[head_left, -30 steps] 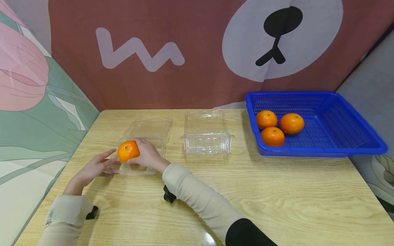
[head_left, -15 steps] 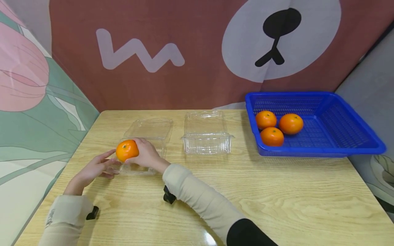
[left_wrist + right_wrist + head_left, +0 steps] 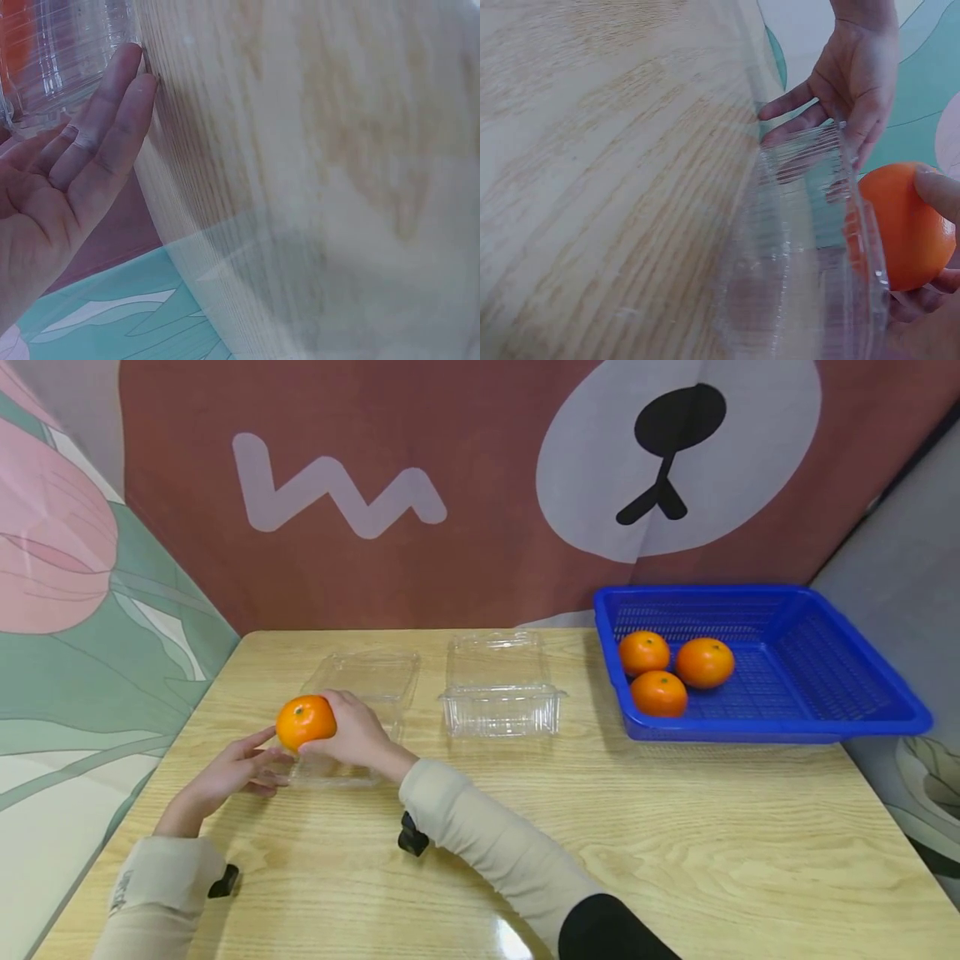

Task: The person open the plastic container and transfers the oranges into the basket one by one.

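Note:
My right hand [image 3: 356, 735] grips an orange [image 3: 306, 723] by its right side, above the left part of an open clear plastic clamshell box [image 3: 341, 781]. In the right wrist view, the orange [image 3: 915, 225] is at the rim of the clear box [image 3: 787, 255], with a thumb on top of it. My left hand [image 3: 228, 772] is at the box's left side. The left wrist view shows the straight fingers of this left hand [image 3: 90, 150] resting against the box's ribbed wall [image 3: 67, 60]. The box's lid [image 3: 367, 672] lies folded back behind it.
A second open clear clamshell box [image 3: 501, 712] stands to the right on the wooden table [image 3: 637, 843]. Farther right, a blue plastic basket [image 3: 780, 728] holds three oranges [image 3: 705, 663] in its left part. A printed cloth [image 3: 337, 577] hangs behind the table.
The orange in my right hand has shifted slightly left and up. My left hand stays at the box's side. The head view has turned very slightly.

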`<state>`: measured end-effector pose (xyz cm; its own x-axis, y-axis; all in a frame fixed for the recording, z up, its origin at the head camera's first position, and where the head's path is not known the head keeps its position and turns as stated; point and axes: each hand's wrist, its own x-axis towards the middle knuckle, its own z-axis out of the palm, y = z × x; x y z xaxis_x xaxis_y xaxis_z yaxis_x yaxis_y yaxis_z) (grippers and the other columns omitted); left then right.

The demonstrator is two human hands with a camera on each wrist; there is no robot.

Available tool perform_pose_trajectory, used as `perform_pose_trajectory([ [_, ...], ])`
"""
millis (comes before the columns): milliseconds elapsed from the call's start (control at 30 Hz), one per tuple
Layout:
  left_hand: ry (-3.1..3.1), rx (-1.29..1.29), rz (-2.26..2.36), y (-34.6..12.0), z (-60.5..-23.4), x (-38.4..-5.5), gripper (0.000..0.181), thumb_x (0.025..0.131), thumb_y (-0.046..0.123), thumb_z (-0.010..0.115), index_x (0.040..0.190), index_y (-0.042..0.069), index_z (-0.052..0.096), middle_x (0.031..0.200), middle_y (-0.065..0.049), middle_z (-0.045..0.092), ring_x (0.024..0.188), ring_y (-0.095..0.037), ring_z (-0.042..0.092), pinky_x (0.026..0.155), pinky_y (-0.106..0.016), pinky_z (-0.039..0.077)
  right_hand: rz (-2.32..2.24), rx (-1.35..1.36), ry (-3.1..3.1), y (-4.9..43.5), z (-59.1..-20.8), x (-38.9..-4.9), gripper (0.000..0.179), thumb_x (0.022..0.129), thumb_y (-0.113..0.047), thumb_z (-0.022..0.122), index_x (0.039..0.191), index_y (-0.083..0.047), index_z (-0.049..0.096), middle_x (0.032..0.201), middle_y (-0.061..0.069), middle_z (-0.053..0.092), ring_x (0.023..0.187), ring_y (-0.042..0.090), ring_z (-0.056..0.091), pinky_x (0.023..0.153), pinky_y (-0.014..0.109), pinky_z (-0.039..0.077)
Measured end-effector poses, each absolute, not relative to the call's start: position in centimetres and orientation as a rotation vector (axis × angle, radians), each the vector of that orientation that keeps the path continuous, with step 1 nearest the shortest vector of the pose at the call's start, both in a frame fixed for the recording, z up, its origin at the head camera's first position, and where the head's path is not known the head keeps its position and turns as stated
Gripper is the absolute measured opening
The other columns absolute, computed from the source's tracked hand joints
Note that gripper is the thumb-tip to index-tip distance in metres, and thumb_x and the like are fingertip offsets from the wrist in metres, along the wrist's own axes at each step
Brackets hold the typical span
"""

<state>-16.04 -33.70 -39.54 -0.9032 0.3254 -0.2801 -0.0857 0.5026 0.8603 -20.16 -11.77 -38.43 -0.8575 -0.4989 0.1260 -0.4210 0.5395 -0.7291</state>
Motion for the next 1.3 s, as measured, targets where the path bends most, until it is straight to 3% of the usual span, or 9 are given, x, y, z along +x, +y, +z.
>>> perform_pose_trajectory([
  [1300, 2.355, 0.201, 1.353, -33.6, -39.4, -15.9, 0.060, 0.101, 0.017, 0.036, 0.143, -0.010, 0.003, 0.122, -0.040, 0.045, 0.090, -0.032, 0.064, 0.073, -0.042, 0.053, -1.274, -0.824, 2.679, -7.4, -32.0, -18.5, 0.076, 0.072, -0.041, 0.077, 0.136, -0.015, 0.043, 0.135, -0.001, 0.046, 0.113, 0.016, 0.049, 0.091, 0.031, 0.042],
])
